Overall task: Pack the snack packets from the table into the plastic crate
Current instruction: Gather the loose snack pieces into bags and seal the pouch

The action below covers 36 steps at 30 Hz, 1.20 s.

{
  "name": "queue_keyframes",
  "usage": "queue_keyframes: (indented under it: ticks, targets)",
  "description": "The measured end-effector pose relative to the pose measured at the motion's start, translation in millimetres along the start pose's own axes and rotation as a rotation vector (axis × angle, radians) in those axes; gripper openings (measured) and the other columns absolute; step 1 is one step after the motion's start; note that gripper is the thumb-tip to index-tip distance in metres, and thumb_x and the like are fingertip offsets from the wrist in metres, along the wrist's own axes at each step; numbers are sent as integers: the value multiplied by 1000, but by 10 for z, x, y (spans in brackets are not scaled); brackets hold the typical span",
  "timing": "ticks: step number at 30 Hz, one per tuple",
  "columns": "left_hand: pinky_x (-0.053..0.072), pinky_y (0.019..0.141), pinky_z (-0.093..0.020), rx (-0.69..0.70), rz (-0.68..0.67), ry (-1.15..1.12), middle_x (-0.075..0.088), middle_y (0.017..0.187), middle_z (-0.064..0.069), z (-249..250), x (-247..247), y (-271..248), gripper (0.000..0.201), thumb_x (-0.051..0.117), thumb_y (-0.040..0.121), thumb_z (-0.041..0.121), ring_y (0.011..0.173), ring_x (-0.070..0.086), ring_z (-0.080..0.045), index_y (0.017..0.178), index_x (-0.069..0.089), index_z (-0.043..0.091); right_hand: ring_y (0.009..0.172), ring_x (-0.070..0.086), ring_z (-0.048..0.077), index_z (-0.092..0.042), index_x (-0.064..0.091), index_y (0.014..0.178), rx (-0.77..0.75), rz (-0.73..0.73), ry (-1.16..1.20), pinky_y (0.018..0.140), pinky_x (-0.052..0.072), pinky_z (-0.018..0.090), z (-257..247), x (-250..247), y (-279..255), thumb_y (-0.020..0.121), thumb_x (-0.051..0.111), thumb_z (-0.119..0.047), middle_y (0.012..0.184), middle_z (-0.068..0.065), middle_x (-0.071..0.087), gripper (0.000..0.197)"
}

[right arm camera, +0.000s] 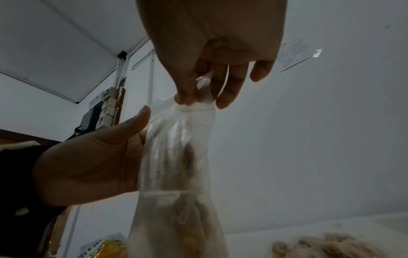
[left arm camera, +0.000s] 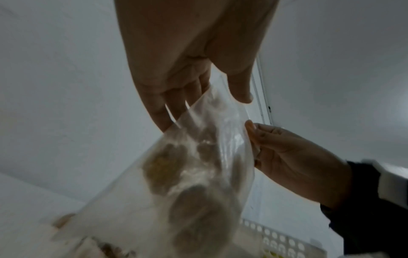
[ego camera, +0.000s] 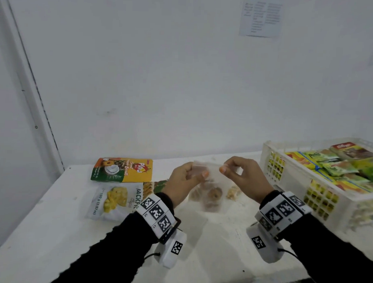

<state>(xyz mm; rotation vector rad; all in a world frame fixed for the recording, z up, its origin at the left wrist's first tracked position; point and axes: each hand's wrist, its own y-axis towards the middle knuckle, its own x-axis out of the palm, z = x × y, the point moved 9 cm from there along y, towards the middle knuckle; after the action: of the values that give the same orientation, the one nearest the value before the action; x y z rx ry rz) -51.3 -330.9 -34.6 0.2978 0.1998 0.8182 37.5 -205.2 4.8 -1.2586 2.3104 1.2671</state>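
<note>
both hands, the left hand (ego camera: 183, 176) and right hand (ego camera: 242, 175), pinch a clear bag (ego camera: 209, 190) of brown snacks. two pouches on the table (ego camera: 51, 232) read "pina" (ego camera: 122, 169) and "jackfr…", "100 g" (ego camera: 113, 199).

Both arms are raised out front, left hand (ego camera: 185, 176) and right hand (ego camera: 242, 173) each pinching with thumb and fingertips, wrists level.

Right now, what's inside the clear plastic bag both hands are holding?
The clear plastic bag holds several round brown snack pieces, some with yellowish centres. The left hand and right hand pinch its top edge. Blur and overlapping pieces hide the exact count and what they are.
</note>
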Motion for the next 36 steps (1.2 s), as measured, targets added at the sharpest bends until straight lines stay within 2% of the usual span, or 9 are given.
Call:
queue_keyframes:
  ticks: [4,13,18,22,24,26,29,33,36]
  targets:
    - [50,62,-22,-44,37,-26,70,68,10,-62,111,3,14,58,89,12,65,64,-2,80,66,20,63,50,2,-24,65,76,111,7,93,60,40,9,198,-100,-154,78,73,-21,70,-9,62,9]
    - [47,57,-25,-224,24,-42,66,81,3,-314,687,89,12,55,91,19,58,53,-10,83,63,21,51,44,3,-25,50,57,181,38,28,54,33,14,648,-514,-384,87,62,-14,50,-10,49,34]
    - [51,49,-22,-428,-16,-146,64,83,1,-567,1274,210,12,51,94,19,56,53,-11,93,60,12,33,47,2,-15,57,74,373,54,-29,38,36,12,1058,-880,-394,89,60,-15,52,2,55,15]
    - [47,51,-22,-600,-5,-168,56,81,-3,-832,1717,278,17,42,97,21,59,50,-15,92,55,12,45,56,-2,-7,58,108,506,77,-197,49,42,7,1351,-1105,-410,92,53,-10,61,5,62,18]
    - [46,71,-29,-671,-64,69,56,102,-14,-1018,1864,330,41,44,95,31,84,56,-25,124,46,2,93,65,18,-7,47,130,573,-7,-293,82,49,23,1508,-1111,-420,94,47,-11,106,16,65,36]
    - [36,105,-34,-715,-152,467,32,145,-20,-1169,1895,370,83,53,90,40,131,38,-31,145,9,-3,128,45,26,-8,30,142,600,-206,-415,106,35,32,1661,-995,-480,95,44,-15,140,13,45,50]
    - [14,118,-38,-626,-321,793,-5,156,-16,-1186,1989,447,96,59,86,40,145,4,-30,147,-7,6,140,25,24,-13,14,148,595,-599,-539,115,22,34,1872,-669,-739,97,42,-23,153,10,23,59]
    - [16,114,-34,-457,-731,1181,4,156,-12,-1128,2286,372,68,50,94,28,145,9,-26,148,12,11,140,25,31,-20,10,148,592,-918,-617,113,22,43,2101,-382,-1119,96,34,-24,152,12,23,58]
    - [15,114,-36,-438,-819,1336,0,157,-11,-1194,2372,315,69,48,95,26,145,7,-25,149,8,12,136,32,31,-16,3,149,557,-960,-729,110,28,42,2152,-388,-1137,96,34,-20,151,13,23,62]
